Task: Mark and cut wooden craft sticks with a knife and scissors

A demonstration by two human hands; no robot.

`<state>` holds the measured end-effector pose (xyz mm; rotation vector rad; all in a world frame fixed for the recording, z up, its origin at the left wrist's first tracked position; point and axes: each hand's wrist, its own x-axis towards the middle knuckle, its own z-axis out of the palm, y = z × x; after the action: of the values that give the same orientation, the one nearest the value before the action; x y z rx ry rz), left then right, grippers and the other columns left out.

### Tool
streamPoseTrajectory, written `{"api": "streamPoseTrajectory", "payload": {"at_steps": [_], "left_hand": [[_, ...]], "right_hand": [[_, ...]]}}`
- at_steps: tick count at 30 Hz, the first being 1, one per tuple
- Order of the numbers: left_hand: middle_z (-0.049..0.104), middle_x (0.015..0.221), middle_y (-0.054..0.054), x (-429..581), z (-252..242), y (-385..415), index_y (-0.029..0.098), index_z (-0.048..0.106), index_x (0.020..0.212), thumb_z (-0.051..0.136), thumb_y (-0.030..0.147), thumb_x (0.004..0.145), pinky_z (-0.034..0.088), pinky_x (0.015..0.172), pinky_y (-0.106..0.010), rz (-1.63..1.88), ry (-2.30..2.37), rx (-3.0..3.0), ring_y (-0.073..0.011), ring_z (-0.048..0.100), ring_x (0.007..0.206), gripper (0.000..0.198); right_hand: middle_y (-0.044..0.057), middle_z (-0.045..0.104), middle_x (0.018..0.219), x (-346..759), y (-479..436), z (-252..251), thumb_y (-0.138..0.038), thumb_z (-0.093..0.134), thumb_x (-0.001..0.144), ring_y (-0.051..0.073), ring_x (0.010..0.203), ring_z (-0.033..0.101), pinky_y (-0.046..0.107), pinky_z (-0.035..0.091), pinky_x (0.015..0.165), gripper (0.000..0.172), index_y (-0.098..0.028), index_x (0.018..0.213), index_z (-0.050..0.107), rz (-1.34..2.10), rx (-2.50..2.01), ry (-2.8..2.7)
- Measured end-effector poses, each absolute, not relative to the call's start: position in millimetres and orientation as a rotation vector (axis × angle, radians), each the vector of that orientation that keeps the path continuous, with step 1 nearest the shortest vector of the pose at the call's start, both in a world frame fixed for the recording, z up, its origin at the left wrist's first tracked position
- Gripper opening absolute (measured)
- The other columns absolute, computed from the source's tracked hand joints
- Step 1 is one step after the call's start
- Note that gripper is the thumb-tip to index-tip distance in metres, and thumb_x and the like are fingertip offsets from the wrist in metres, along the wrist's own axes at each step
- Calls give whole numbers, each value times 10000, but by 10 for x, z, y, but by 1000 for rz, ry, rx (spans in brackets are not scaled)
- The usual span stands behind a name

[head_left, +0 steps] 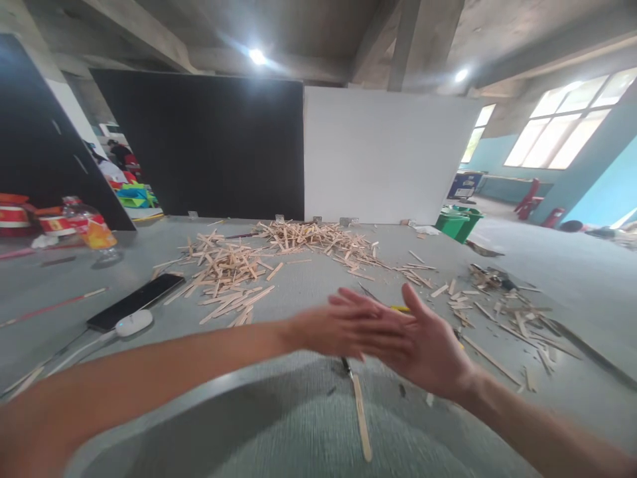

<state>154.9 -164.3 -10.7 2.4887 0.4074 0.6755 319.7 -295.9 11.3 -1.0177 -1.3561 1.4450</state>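
My left hand [343, 330] lies across the palm of my right hand [428, 342] above the grey table. The left fingers are stretched out flat and somewhat blurred. On the right hand the thumb points up, apart from the fingers, which are partly covered by the left hand. Neither hand shows anything held. Just below them a wooden craft stick [362, 418] lies on the table, its upper end beside a dark, thin object partly hidden under the hands. Something yellow [401, 309] shows behind the right thumb.
Piles of wooden sticks [229, 265] lie ahead, with scattered broken pieces [522, 322] at the right. A black phone [137, 302], a white corded device [134, 322] and a plastic bottle [92, 229] are at the left. Black and white panels [378, 156] stand behind; green bins [455, 222] are beyond.
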Motion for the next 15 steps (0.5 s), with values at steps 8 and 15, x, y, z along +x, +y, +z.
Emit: {"api": "streamPoseTrajectory", "payload": {"at_steps": [8, 15], "left_hand": [[297, 1688, -191, 1439, -40, -907, 139, 311, 1586, 443, 442, 1037, 95, 1277, -616, 690, 655, 2167, -375, 91, 1605, 640], [715, 1330, -86, 1760, -194, -1889, 259, 560, 1453, 194, 636, 1061, 431, 1101, -640, 470, 454, 1721, -354, 574, 1370, 656]], "right_hand": [[8, 592, 542, 3308, -2974, 23, -588, 438, 1047, 173, 474, 533, 321, 502, 549, 504, -252, 739, 654, 522, -1420, -1641], [17, 550, 1570, 2797, -2823, -98, -203, 633, 974, 297, 1443, 465, 540, 355, 1194, 568, -363, 1500, 488, -509, -744, -2519]]}}
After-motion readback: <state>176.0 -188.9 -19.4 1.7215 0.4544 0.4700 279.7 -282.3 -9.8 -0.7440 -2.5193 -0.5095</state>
